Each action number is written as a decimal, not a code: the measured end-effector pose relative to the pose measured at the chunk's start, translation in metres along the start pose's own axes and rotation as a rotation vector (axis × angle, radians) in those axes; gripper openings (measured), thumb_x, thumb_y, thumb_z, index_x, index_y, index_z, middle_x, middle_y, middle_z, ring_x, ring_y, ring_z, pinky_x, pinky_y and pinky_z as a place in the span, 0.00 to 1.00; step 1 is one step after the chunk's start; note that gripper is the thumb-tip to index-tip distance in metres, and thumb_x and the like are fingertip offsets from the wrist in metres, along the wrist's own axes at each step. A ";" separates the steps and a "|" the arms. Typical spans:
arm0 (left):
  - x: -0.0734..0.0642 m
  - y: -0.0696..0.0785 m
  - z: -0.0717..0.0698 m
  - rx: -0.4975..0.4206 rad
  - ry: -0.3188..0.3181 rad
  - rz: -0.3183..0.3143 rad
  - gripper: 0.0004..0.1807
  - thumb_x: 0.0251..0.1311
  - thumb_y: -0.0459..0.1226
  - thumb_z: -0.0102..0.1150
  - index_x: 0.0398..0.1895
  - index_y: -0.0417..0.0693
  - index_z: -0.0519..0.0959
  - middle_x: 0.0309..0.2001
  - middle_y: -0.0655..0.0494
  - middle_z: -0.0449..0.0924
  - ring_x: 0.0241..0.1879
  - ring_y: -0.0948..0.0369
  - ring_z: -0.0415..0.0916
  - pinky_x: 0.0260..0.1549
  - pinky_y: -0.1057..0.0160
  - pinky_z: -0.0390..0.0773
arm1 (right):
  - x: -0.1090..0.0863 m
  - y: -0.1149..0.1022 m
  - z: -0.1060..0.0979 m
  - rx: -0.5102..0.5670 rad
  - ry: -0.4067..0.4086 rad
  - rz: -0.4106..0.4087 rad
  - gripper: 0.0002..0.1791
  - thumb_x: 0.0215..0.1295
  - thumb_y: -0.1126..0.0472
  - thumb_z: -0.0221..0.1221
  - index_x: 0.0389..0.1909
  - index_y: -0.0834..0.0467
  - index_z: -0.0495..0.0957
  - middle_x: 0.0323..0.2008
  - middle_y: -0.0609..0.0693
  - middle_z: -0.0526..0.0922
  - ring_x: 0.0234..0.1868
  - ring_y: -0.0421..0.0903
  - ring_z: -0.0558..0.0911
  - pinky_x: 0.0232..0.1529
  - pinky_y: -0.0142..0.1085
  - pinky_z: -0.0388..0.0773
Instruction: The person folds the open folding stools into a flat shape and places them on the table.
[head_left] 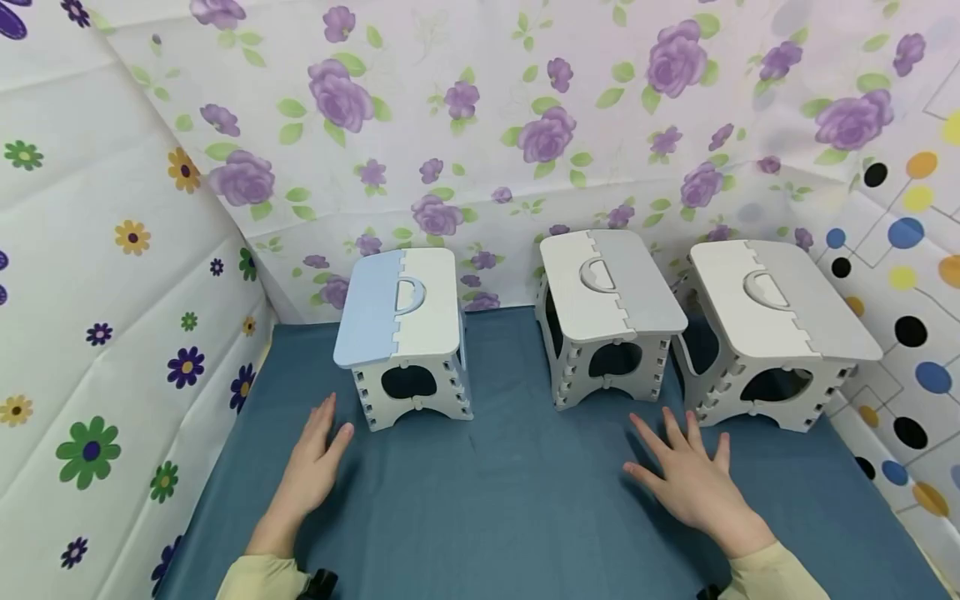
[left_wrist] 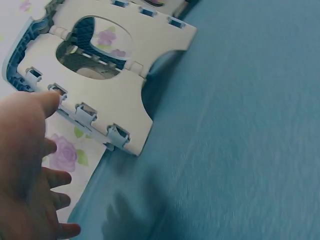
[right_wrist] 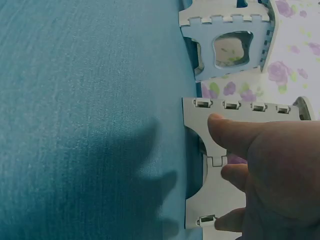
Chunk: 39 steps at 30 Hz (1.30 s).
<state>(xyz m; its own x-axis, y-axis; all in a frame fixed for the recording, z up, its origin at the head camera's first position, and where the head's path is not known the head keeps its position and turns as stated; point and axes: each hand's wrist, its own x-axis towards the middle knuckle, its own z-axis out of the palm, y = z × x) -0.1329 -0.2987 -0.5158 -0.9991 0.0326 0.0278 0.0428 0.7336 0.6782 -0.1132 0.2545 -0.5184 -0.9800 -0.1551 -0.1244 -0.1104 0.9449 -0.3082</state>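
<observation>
Three folding step stools stand unfolded on a blue cloth. The blue-and-white stool is on the left, a white-and-grey stool right of centre, and a larger white-and-grey stool at the far right. My left hand hovers over the cloth in front of the blue-and-white stool's left side, fingers extended, holding nothing. My right hand is spread above the cloth, in front of the two white-and-grey stools, also holding nothing. Both wrist views show the fingers overlapping a stool's leg panel; contact is not evident.
The blue cloth covers the surface under the stools. Behind them hangs a rose-patterned sheet. A flower-print sheet closes the left side, and a dotted sheet the right. The two right-hand stools stand close together.
</observation>
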 end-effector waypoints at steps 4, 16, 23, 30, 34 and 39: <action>0.003 0.006 0.000 -0.124 0.034 -0.075 0.39 0.87 0.56 0.37 0.89 0.45 0.46 0.85 0.36 0.48 0.83 0.36 0.44 0.76 0.30 0.51 | 0.002 0.001 -0.002 0.024 -0.009 0.003 0.45 0.74 0.30 0.59 0.84 0.47 0.63 0.80 0.75 0.53 0.79 0.82 0.42 0.62 0.87 0.32; 0.015 0.032 0.000 -0.587 0.054 -0.214 0.36 0.89 0.55 0.29 0.88 0.44 0.48 0.82 0.35 0.56 0.82 0.41 0.53 0.78 0.39 0.55 | 0.002 -0.010 -0.007 0.196 -0.058 0.004 0.40 0.77 0.30 0.56 0.78 0.53 0.73 0.76 0.70 0.67 0.78 0.81 0.53 0.65 0.82 0.55; 0.026 0.044 0.007 -0.641 0.034 -0.158 0.38 0.88 0.57 0.22 0.88 0.43 0.46 0.84 0.36 0.49 0.83 0.40 0.47 0.79 0.37 0.49 | 0.001 -0.022 -0.011 0.381 -0.025 -0.010 0.38 0.78 0.31 0.55 0.75 0.53 0.76 0.70 0.62 0.77 0.69 0.68 0.76 0.61 0.67 0.75; 0.040 0.043 0.019 -0.706 0.065 -0.166 0.42 0.86 0.60 0.18 0.88 0.40 0.40 0.86 0.38 0.42 0.84 0.42 0.41 0.80 0.39 0.45 | 0.007 -0.033 -0.010 0.470 -0.029 0.018 0.36 0.77 0.32 0.57 0.74 0.51 0.77 0.60 0.58 0.85 0.53 0.55 0.85 0.53 0.54 0.79; 0.044 0.044 0.025 -0.710 0.093 -0.168 0.41 0.87 0.58 0.20 0.87 0.37 0.43 0.86 0.37 0.43 0.84 0.40 0.43 0.80 0.38 0.46 | 0.007 -0.037 -0.007 0.512 -0.010 0.009 0.35 0.77 0.33 0.58 0.73 0.50 0.79 0.69 0.55 0.81 0.68 0.58 0.79 0.63 0.62 0.77; 0.042 0.045 0.027 -0.637 0.098 -0.159 0.40 0.88 0.57 0.21 0.86 0.38 0.49 0.84 0.35 0.47 0.82 0.38 0.47 0.78 0.37 0.50 | 0.009 -0.042 -0.005 0.634 -0.013 0.015 0.32 0.78 0.37 0.60 0.72 0.51 0.79 0.67 0.52 0.82 0.68 0.55 0.80 0.65 0.60 0.77</action>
<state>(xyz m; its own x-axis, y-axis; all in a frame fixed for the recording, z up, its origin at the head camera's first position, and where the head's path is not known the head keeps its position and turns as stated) -0.1726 -0.2454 -0.5039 -0.9899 -0.1271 -0.0624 -0.0846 0.1782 0.9803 -0.1179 0.2154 -0.5017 -0.9783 -0.1499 -0.1433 0.0269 0.5934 -0.8044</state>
